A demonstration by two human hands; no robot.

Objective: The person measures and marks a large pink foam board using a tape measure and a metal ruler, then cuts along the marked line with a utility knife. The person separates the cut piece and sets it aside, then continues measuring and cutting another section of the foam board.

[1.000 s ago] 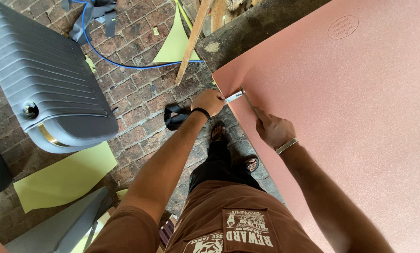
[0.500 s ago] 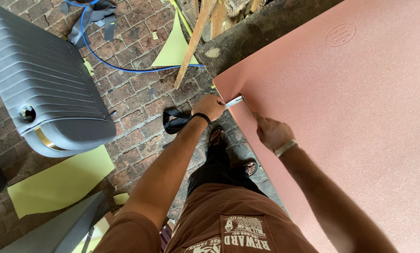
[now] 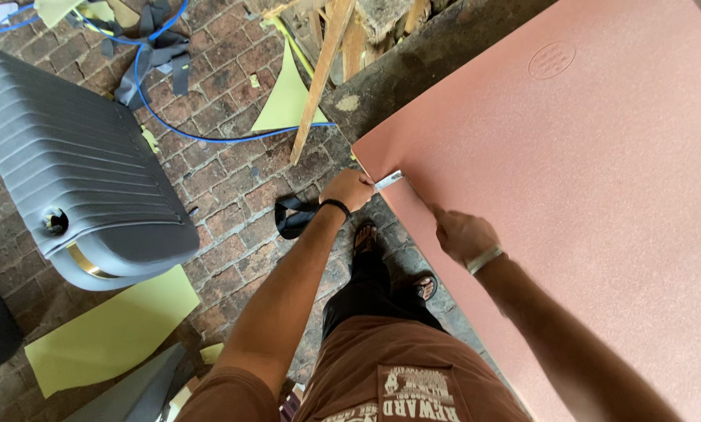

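Observation:
A large pinkish-red sheet [image 3: 585,195] fills the right side of the view. At its left edge my left hand [image 3: 349,190] grips a small knife [image 3: 388,180] whose pale blade lies across the sheet's edge. My right hand [image 3: 461,233] rests on the sheet a little nearer to me, forefinger stretched along the edge toward the blade. It wears a metal bracelet at the wrist. My left wrist has a dark band.
The floor is brick [image 3: 225,180]. A grey ribbed seat shell [image 3: 77,180] lies at left. Yellow-green offcuts [image 3: 108,332] lie near it and further back. A blue cable [image 3: 202,137], black straps [image 3: 292,215] and wooden slats [image 3: 323,70] lie beyond my hands.
The view has shifted slightly. My left hand with the knife and my right hand stay at the same spot on the sheet's edge.

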